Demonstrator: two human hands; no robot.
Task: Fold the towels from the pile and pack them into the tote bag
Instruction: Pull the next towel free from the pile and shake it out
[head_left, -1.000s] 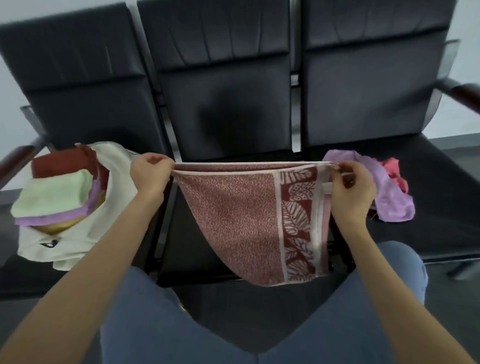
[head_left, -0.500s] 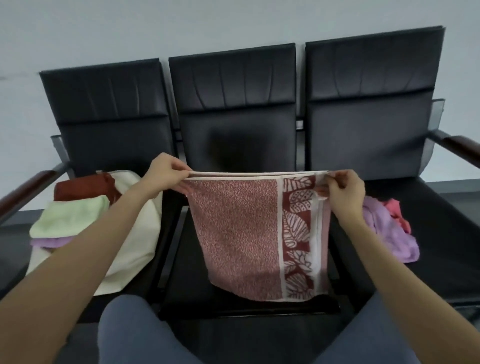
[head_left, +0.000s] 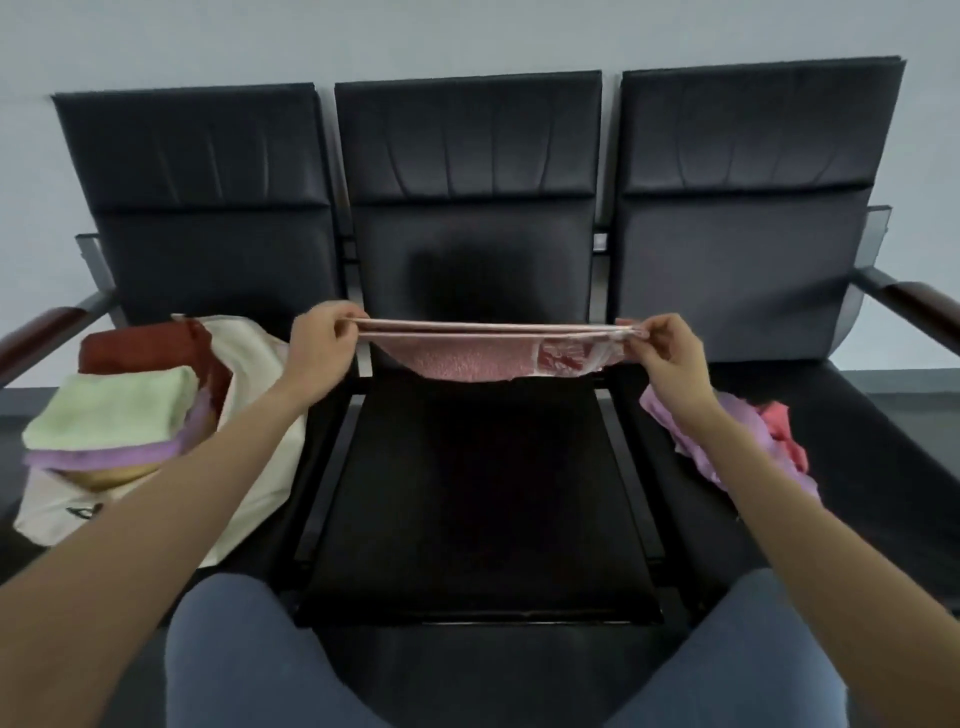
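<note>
Left hand (head_left: 319, 347) and right hand (head_left: 670, 349), apart at frame centre, pinch the soft, light, limp pink towel (head_left: 467, 361) by its upper corners.

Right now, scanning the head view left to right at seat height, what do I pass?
Tote bag with folded towels → left hand → pink patterned towel → right hand → loose towel pile.

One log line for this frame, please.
fold | left hand, right hand pinch pink towel ends over middle seat | tote bag left
</note>
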